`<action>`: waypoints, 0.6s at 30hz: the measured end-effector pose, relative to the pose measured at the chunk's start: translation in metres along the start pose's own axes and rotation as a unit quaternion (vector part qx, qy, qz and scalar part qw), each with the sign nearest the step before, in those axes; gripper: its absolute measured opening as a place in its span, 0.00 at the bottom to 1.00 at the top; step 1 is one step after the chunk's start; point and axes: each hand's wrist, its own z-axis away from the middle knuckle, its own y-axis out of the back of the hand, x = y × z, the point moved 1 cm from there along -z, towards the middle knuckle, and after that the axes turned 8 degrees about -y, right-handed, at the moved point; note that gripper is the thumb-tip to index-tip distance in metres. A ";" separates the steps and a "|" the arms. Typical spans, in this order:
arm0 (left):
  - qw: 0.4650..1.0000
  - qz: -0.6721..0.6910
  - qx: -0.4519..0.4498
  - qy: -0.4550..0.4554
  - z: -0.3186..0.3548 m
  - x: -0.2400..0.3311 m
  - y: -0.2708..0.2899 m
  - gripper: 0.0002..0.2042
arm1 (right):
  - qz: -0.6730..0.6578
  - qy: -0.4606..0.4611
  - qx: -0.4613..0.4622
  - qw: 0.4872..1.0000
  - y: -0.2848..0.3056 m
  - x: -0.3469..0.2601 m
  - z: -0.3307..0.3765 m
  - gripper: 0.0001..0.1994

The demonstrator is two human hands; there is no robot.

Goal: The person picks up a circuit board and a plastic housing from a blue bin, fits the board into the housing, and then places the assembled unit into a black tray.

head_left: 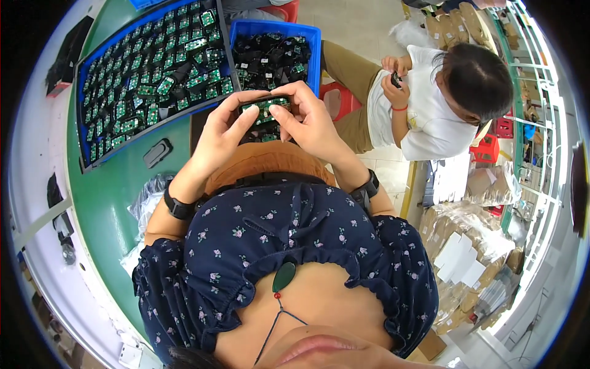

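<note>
Between my two hands, in front of my waist, is a green circuit board in a black casing (267,112). My left hand (218,130) grips its left end, the thumb lying on the board's face. My right hand (312,126) grips the right end, its thumb also pressing on the face. The fingers of both hands curl behind the casing, so its underside is hidden. Just beyond my hands stands a blue bin (315,52) holding black parts and some boards. More of these parts show below the held board, partly covered by my hands.
On the green table (101,203) at left lies a large black-edged tray (126,142) of many circuit boards. A black case part (158,152) and clear plastic bags (147,200) lie nearer. A co-worker (424,98) sits at right, holding a small dark part. Wrapped cartons (467,246) stand behind.
</note>
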 end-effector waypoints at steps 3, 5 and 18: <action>0.994 0.103 -0.015 0.042 0.000 0.006 0.002 0.15 | -0.024 0.005 0.013 1.000 0.002 0.004 -0.003 0.17; 0.992 0.112 -0.001 0.058 -0.001 0.004 0.003 0.15 | 0.136 0.172 0.130 0.967 -0.002 -0.005 -0.005 0.20; 0.997 0.058 0.000 0.058 0.003 0.001 0.006 0.17 | 0.214 0.228 0.048 0.949 0.000 -0.009 -0.006 0.07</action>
